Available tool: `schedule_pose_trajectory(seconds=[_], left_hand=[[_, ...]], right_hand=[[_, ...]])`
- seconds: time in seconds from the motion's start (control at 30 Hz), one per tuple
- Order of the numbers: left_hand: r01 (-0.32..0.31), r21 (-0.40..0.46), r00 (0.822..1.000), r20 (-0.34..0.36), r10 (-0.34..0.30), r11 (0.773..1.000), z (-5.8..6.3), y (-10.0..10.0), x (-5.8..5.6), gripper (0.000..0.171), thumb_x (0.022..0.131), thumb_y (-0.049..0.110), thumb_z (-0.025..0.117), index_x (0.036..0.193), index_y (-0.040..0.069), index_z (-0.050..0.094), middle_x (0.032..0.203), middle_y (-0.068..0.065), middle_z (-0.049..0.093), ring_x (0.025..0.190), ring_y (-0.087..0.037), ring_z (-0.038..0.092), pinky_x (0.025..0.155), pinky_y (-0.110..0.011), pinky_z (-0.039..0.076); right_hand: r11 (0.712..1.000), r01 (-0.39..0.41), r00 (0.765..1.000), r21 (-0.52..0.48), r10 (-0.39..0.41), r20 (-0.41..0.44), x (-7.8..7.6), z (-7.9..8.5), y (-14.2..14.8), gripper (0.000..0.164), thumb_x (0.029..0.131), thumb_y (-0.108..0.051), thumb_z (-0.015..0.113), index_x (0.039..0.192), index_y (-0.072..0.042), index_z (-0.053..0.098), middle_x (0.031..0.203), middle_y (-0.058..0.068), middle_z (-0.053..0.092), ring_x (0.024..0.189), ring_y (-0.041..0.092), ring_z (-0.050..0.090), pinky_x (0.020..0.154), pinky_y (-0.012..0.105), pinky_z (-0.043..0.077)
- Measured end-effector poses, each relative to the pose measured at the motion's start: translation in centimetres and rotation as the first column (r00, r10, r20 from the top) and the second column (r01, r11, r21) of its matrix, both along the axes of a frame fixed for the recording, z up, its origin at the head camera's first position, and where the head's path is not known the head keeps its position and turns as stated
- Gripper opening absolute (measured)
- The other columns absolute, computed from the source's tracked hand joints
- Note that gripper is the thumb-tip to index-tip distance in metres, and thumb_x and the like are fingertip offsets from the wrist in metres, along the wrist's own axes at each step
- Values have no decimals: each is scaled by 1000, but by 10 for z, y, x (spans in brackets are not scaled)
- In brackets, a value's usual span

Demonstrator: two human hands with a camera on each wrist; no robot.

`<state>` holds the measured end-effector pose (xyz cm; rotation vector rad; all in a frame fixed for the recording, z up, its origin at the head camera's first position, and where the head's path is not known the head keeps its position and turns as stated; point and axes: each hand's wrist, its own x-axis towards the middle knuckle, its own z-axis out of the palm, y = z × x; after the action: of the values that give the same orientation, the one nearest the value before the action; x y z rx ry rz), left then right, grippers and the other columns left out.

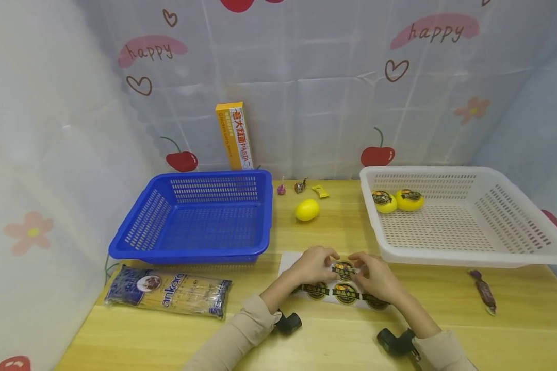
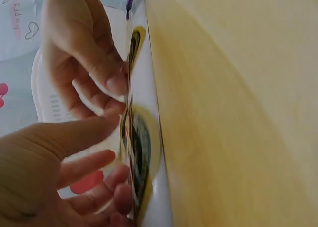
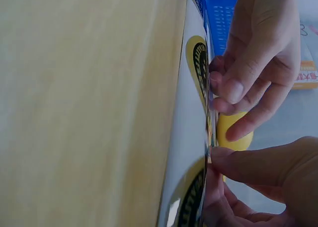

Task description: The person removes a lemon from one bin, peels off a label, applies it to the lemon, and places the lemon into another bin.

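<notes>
A white sheet of round black-and-gold fruit stickers [image 1: 345,293] lies on the wooden table in front of me. Both hands are over its upper part, with one sticker [image 1: 343,270] between their fingertips. My right hand [image 1: 376,275] pinches that sticker's edge between thumb and finger, as the right wrist view [image 3: 223,155] suggests. My left hand [image 1: 313,265] is at the sticker's other side, its fingers loosely bent and touching the sheet. The undersides of the fingertips are partly hidden. Beyond the hands lies a plain yellow lemon [image 1: 307,210].
On the left stands a blue basket [image 1: 190,253], with a pasta bag [image 1: 167,290] before it and a pasta box [image 1: 234,136] behind. A white basket [image 1: 473,257] at right holds two stickered lemons [image 1: 409,200]. Small candies [image 1: 320,191] lie at the back, a wrapped candy [image 1: 482,291] at right.
</notes>
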<state>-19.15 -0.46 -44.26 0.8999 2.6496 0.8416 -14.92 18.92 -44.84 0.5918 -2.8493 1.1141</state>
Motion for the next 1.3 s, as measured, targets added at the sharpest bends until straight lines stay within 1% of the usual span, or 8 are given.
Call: schedule_pose_trajectory(seconds=[0.13,0.33,0.53,0.7,0.93,1.03,1.13,1.3], left_hand=[[-33,-58,999,-41,30,998,-1,3,1,33,79,23,76,108,9,68,85,1,61,72,-6,50,60,-16,41],[-75,-61,994,-84,70,995,-5,5,2,18,78,20,77,93,10,73,80,2,59,70,-6,48,58,-16,40],[-104,-123,988,-124,89,987,-5,9,3,36,78,27,77,109,11,69,99,-3,66,83,-11,55,65,-19,44],[-106,-168,987,-140,83,980,-3,13,5,35,78,29,77,109,15,71,99,-1,67,79,-9,50,63,-18,41],[-120,-217,985,-145,90,969,0,17,6,33,80,29,75,111,18,69,98,-4,61,80,-11,48,64,-20,40],[-135,-207,985,-133,109,969,1,18,7,30,79,27,76,107,19,68,96,-3,58,79,-11,46,62,-20,39],[-145,-156,985,-117,127,977,2,18,9,20,79,22,76,98,18,69,89,-1,55,76,-11,44,61,-19,36],[-148,47,986,-72,151,988,-2,16,6,4,82,8,69,80,11,68,71,3,52,65,-7,42,57,-16,35]], right_hand=[[999,-27,999,-31,27,26,-3,1,-2,34,80,8,63,113,9,55,93,18,61,76,26,64,62,28,54],[999,-28,997,-36,30,73,-7,2,0,33,81,7,62,113,9,55,94,18,61,78,26,63,65,32,54],[999,19,992,-26,-16,125,-8,1,0,29,83,5,62,111,8,56,87,11,60,74,20,61,61,28,52],[996,74,988,54,-81,135,-5,4,-4,27,79,3,68,104,7,58,78,7,55,68,17,53,59,30,47],[985,93,992,147,-104,71,-2,6,-4,35,78,-4,73,108,9,60,101,20,57,82,29,60,70,41,53],[987,73,993,140,-85,87,-3,5,-1,31,79,-3,71,105,11,61,100,21,59,84,32,62,72,42,54],[987,70,993,143,-83,82,-6,3,1,17,80,1,68,94,9,63,88,16,63,77,27,62,67,38,53],[983,86,993,161,-98,64,-8,1,1,3,80,5,66,79,4,63,73,7,60,66,18,56,59,32,49]])
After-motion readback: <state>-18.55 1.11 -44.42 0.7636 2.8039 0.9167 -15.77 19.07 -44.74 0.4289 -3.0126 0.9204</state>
